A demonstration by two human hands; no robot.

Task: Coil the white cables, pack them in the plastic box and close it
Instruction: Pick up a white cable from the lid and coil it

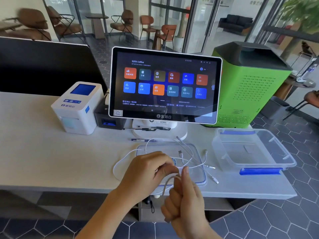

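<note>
Several white cables (189, 153) lie tangled over the clear box lid (201, 175), which rests flat on the white counter. My right hand (183, 202) is closed around a small loop of white cable at the counter's front edge. My left hand (148, 169) pinches the same cable just above that loop. One strand (116, 167) curves out to the left across the counter. The open clear plastic box (224, 152), with blue latches (260, 171), stands empty to the right of the lid.
A touchscreen terminal (165, 83) stands behind the cables on a white base, with pens (146, 129) at its foot. A white label printer (77, 107) and a black printer (107, 118) sit at the left. A green machine (248, 87) stands at the back right.
</note>
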